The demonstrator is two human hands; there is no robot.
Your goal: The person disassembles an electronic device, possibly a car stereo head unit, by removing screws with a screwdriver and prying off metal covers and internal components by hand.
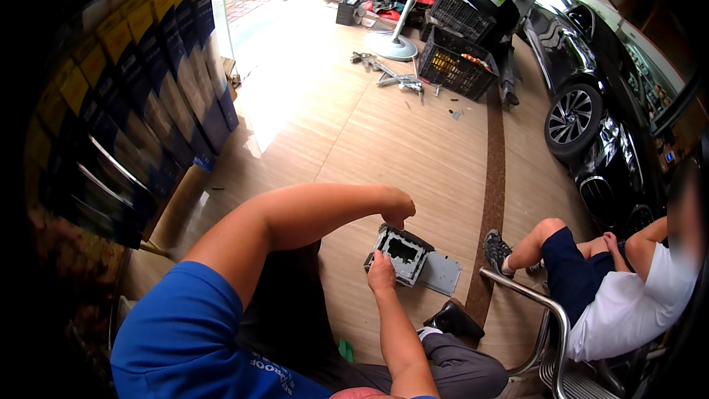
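Observation:
A grey, boxy metal housing (410,272) with a dark rectangular opening in its face sits in front of me, between my knees. My right hand (381,272) is closed on its near left edge, steadying it. Just above its far side, my left hand (399,207) hangs with fingers curled downward. Whatever those fingers hold is hidden or too small to make out. A flat grey metal plate (442,273) lies right beside the housing; whether it is joined to it, I cannot tell.
A seated person in a white shirt (613,303) is at the right, by a metal-framed chair (554,310). Beyond stands a black car (591,89). Black crates (458,66), a fan base (391,46) and metal parts (399,77) lie ahead. A display rack (133,81) stands left.

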